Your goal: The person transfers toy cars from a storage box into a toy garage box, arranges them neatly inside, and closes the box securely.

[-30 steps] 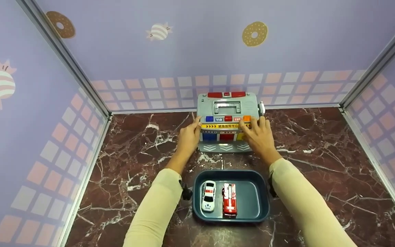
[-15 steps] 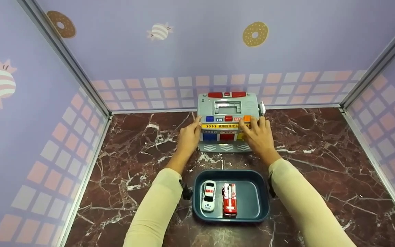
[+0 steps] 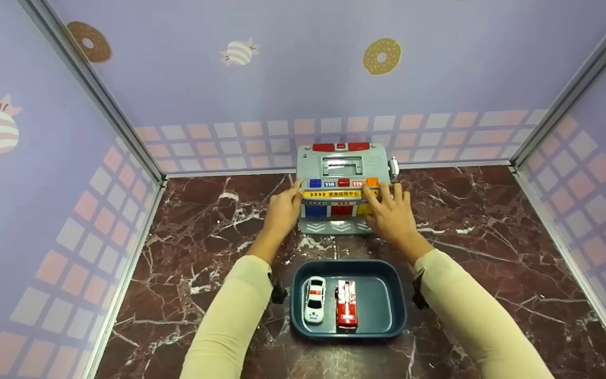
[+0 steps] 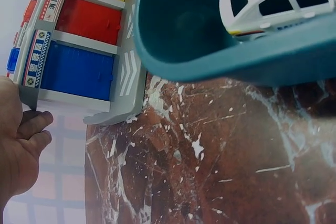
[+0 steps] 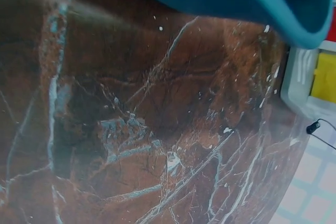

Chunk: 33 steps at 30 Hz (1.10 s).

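Observation:
A grey toy garage (image 3: pixel 308 166) stands against the back wall, with blue, red and yellow doors and a row of coloured buttons. My left hand (image 3: pixel 282 210) rests at its left side, one finger reaching the top edge; in the left wrist view the lower fingers (image 4: pixel 38 127) bend loosely beside the side wall. My right hand (image 3: pixel 393 218) lies over the right front, its fingers spread. One fingertip is near the orange button (image 3: pixel 371 181); whether it presses cannot be seen. The right wrist view does not show the right hand, only the yellow door (image 5: pixel 324 77).
Nearer to me is a dark teal tray (image 3: pixel 401 302) holding a white police car (image 3: pixel 314 302) and a red fire truck (image 3: pixel 346 310). The dark red marbled table (image 3: pixel 203 252) is enclosed by purple walls (image 3: pixel 303 79). A white part (image 3: pixel 394 167) juts from the garage's right side.
The head view has shifted slightly, so everything appears a little further left. Hands, garage and tray keep about the same places relative to one another.

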Motion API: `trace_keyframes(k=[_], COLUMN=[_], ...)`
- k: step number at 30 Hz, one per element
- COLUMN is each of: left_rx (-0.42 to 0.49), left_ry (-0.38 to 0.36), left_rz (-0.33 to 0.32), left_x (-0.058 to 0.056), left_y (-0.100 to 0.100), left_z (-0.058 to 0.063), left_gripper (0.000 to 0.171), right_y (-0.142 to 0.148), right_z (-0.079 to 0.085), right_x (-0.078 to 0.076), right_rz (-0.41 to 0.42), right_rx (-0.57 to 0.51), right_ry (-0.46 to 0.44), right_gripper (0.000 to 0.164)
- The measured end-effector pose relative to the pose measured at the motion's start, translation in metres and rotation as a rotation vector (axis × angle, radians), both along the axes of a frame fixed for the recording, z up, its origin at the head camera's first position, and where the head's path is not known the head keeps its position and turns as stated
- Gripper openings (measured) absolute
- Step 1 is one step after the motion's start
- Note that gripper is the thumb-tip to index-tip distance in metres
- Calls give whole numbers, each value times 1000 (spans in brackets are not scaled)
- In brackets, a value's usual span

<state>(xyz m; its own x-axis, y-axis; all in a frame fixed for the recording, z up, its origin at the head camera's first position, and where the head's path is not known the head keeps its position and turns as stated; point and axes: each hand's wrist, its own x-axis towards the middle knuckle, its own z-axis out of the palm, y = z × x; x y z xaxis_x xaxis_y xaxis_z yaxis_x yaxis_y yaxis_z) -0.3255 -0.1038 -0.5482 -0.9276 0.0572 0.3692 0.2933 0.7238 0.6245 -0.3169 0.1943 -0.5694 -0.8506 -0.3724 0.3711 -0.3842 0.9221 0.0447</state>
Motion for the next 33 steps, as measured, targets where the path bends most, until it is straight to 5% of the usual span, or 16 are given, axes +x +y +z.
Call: trace_keyframes(k=[18,26,33], left_rx=[43,-53,-124], left_ry=[-134,-123,-142], left_rz=[-16,11,14], left_x=[-10,-12,-10], left_y=[-6,-4,0], left_z=[11,18,17], left_gripper=[40,42,42], right_y=[11,4,-7], right_z=[40,56,65], right_x=[16,15,14], right_rz=[60,89,219], right_rx=[-85,-47,-21], right_ry=[-255,-193,-141], right_gripper=[84,80,75])
